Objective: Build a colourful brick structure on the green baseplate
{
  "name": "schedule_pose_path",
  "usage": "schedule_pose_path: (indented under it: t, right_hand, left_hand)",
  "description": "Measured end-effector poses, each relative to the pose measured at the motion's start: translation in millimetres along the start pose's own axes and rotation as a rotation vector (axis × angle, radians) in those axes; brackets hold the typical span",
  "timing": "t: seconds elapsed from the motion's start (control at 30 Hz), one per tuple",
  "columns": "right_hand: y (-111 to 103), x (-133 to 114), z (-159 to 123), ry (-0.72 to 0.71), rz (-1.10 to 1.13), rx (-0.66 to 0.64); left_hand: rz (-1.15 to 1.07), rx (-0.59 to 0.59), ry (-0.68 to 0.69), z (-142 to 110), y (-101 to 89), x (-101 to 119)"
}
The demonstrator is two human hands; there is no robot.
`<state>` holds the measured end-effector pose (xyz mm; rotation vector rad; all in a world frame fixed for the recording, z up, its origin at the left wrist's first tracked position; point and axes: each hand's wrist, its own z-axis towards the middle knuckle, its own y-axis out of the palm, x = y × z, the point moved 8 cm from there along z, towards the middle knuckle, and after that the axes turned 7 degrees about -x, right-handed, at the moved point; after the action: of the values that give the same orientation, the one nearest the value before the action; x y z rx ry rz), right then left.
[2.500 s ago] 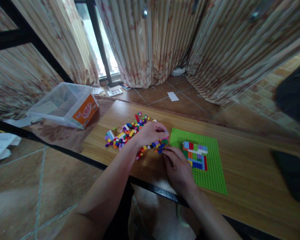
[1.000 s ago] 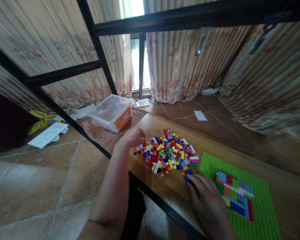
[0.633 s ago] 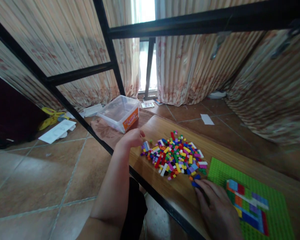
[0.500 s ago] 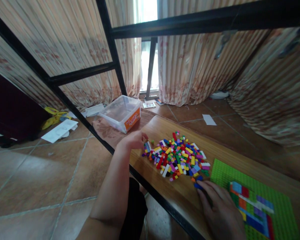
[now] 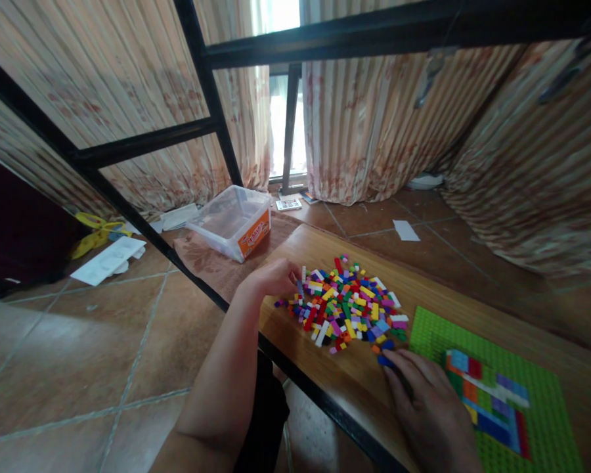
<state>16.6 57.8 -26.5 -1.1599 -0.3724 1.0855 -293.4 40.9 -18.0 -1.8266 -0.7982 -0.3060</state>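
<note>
A heap of small coloured bricks [image 5: 347, 307] lies on a low wooden table [image 5: 325, 246]. My left hand [image 5: 272, 279] is at the heap's left edge, fingers curled in a pinch on a small white brick [image 5: 303, 273]. My right hand [image 5: 431, 414] rests flat on the table, fingers stretched out, fingertips touching a blue brick [image 5: 385, 360] at the heap's near right. To its right lies a green baseplate [image 5: 536, 394] with a patch of mixed coloured bricks [image 5: 490, 407] pressed onto it.
A clear plastic tub [image 5: 231, 223] with an orange label stands on a mat left of the table. Black metal bars [image 5: 217, 125] cross in front of striped curtains. Papers [image 5: 109, 259] and a yellow object [image 5: 92, 231] lie on the tiled floor.
The view swung up and left, away from the baseplate. My left hand went to the heap's far left edge, then came back a little and now pinches a white brick. The right hand stayed put.
</note>
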Motion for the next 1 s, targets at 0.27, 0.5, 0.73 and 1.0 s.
schedule_pose_path:
  t: [0.27, 0.5, 0.73, 1.0]
  right_hand:
    - [0, -2, 1, 0.03, -0.011, -0.016]
    - [-1, -3, 3, 0.065, 0.017, -0.039]
    - [-5, -7, 10, 0.104, 0.074, -0.08]
    - [-7, -7, 17, 0.159, 0.119, -0.15]
  left_hand:
    - [-0.03, 0.087, 0.09, 2, -8.7, 22]
    - [0.119, 0.287, -0.145, 8, -19.9, 14]
    - [0.146, 0.224, -0.125, 22, -7.5, 31]
    - [0.176, 0.19, -0.174, 30, -9.3, 35]
